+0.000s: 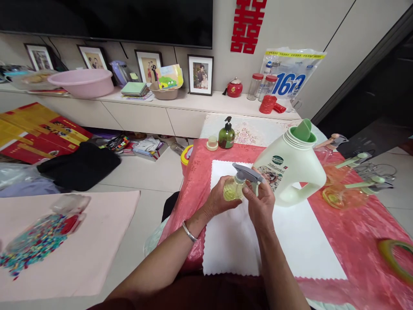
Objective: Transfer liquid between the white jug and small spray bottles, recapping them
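My left hand (222, 199) is wrapped round a small clear spray bottle (232, 189) with yellowish liquid in it. The grey trigger head (248, 172) of that bottle is gripped by the fingers of my right hand (260, 201); whether it is fully screwed on I cannot tell. Just behind my right hand stands a large pale green detergent jug (288, 165), uncapped, with a green spout (303, 131) in its mouth. Beneath my hands lies a white scalloped cloth (230, 241) on the red-covered table.
A dark green pump bottle (226, 137) and a pale cap (212, 143) stand at the table's back left. To the right are orange-tinted spray bottles (342, 196) and a tape roll (396, 258). Colourful small pieces (35, 241) lie on a pink table at left.
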{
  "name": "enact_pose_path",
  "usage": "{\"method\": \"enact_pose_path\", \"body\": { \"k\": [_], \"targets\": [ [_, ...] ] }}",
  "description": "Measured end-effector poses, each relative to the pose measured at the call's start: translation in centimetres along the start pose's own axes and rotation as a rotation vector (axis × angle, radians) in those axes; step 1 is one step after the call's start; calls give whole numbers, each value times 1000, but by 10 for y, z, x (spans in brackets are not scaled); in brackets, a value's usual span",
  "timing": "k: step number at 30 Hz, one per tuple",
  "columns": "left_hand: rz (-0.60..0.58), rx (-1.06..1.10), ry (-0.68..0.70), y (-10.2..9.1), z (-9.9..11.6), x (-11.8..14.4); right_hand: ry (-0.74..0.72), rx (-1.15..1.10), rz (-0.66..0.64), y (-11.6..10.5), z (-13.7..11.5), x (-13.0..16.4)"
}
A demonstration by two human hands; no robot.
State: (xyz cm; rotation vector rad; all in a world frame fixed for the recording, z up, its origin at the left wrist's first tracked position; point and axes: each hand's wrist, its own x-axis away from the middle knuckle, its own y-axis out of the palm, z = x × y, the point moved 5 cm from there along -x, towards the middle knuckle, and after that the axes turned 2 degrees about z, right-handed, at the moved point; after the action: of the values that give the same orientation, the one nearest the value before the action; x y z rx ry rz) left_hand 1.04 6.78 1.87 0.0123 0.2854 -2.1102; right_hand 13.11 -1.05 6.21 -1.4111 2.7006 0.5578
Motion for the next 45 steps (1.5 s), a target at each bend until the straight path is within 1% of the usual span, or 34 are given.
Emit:
{"method": "enact_pose_path", "body": {
  "k": [3, 5, 9, 11, 13, 17, 22, 25, 29, 31, 35, 37, 42, 43, 45],
  "targets": [
    [6, 10, -7, 1, -2, -1, -47, 52, -129, -4, -13, 0],
    [-3, 10, 1, 0, -2, -1, -50, 62, -155, -9, -20, -1],
    [-17, -3, 8, -1, 1, -1, 0, 68, -69, -18, -25, -5],
    [-21, 0, 10, -2, 2, -1, 5, 78, -32, -20, -22, -8],
    [-29, 5, 10, -1, 2, -1, 10, 102, -28, -20, -17, -12],
    [-43, 0, 31, 0, 3, -2, 27, 150, -94, -16, -10, -19],
    [-41, -3, 39, 1, 1, -2, 47, 158, -211, -1, -13, -25],
    [-28, -2, 42, 2, 0, -3, 14, 141, -204, 7, -17, -29],
    [-22, 19, 36, 2, 3, -3, -67, 206, -199, 13, -23, -32],
    [-36, 26, 16, 2, 4, -3, -83, 207, -249, 14, -26, -30],
    [-49, 10, 2, 1, 3, -4, -71, 132, -378, 12, -30, -26],
    [-47, 10, 9, 2, 2, -4, -77, 137, -374, 10, -30, -26],
    [-42, 22, 37, 2, 1, -4, -171, 239, -241, 11, -28, -32],
    [-43, 24, 36, 2, 1, -4, -174, 258, -232, 12, -28, -32],
    [-47, 26, 21, 2, 1, -3, -146, 274, -271, 13, -28, -30]
  ]
}}
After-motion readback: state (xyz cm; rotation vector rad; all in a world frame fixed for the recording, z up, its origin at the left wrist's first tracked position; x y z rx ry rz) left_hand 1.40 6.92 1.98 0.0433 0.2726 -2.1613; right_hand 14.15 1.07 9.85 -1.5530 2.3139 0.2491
